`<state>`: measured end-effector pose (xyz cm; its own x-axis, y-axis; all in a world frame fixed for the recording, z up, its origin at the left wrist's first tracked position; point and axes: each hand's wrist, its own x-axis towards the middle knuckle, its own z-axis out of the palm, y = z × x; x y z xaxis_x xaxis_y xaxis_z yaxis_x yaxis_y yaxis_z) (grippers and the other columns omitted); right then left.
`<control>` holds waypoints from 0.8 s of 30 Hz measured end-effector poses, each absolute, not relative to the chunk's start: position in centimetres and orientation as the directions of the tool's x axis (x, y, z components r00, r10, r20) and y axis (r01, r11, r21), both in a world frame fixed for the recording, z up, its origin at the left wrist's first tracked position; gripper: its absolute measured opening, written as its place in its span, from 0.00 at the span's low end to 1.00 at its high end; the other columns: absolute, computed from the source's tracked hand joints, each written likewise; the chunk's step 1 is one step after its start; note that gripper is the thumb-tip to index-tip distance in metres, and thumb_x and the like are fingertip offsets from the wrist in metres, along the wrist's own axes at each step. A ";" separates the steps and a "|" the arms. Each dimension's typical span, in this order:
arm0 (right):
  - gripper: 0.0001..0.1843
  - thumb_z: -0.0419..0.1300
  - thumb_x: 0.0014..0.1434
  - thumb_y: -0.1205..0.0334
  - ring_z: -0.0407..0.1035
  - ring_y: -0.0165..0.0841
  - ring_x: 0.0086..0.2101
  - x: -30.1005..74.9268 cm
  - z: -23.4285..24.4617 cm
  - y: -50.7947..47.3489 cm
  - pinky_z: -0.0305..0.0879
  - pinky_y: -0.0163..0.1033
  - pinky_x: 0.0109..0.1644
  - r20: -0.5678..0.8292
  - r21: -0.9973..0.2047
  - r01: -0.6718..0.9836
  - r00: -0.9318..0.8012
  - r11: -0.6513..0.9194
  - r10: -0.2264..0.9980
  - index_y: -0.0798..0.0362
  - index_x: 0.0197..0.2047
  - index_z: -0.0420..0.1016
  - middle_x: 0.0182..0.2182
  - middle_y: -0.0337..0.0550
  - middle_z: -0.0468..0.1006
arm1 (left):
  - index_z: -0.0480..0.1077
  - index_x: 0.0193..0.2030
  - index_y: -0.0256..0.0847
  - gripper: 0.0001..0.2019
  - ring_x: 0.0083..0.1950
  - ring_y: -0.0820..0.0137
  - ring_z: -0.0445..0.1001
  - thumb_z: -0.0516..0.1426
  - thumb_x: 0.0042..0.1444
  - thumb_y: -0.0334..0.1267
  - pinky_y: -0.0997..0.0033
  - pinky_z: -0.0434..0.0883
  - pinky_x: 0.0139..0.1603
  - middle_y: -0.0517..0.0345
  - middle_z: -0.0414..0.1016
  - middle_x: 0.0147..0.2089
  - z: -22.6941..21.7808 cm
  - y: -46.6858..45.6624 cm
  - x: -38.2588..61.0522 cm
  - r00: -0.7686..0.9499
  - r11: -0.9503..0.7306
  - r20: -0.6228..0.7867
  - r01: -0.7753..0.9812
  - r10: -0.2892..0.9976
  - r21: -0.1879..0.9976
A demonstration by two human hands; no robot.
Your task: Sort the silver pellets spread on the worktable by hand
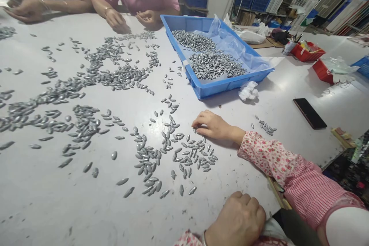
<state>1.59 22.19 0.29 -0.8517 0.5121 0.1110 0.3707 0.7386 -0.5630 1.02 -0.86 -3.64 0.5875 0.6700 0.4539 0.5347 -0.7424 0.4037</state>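
My right hand point(211, 125) reaches in from the right, low over the table, its fingers curled and pinched together. A small grey spindle-shaped piece point(195, 130) shows at the fingertips. Just below that hand lies a loose spread of the same shiny grey pieces point(196, 153). At the near table edge my left hand point(238, 219) is closed, knuckles up, beside a pale cloth or bag point(273, 228). Its fingertips are hidden, so what it holds, if anything, cannot be seen.
A blue tray point(201, 91) lined with clear plastic holds heaps of grey pieces. Crumpled white paper point(248, 90) touches its side. A phone point(309, 113) and red bins point(308, 52) are on the right. Two people sit opposite, their hands point(117, 20) on the table.
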 end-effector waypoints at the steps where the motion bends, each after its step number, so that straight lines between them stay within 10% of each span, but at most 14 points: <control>1: 0.04 0.62 0.63 0.67 0.65 0.34 0.42 1.6 0.3 22.1 0.60 0.39 0.49 0.097 -0.547 0.369 -0.863 0.751 0.495 0.54 0.40 0.78 0.39 0.44 0.75 | 0.61 0.31 0.39 0.16 0.29 0.69 0.68 0.66 0.58 0.34 0.66 0.60 0.29 0.62 0.69 0.30 -3.6 -0.9 1.0 0.583 -0.742 0.459 0.536 0.671 0.404; 24: 0.09 0.62 0.65 0.57 0.62 0.37 0.41 -2.0 -0.2 17.9 0.57 0.40 0.48 0.129 -0.418 0.201 -0.952 0.886 0.277 0.54 0.39 0.76 0.37 0.45 0.74 | 0.61 0.33 0.38 0.14 0.31 0.68 0.67 0.64 0.61 0.33 0.65 0.61 0.31 0.62 0.69 0.32 -2.8 -1.0 0.7 0.642 -0.757 0.402 0.522 0.652 0.393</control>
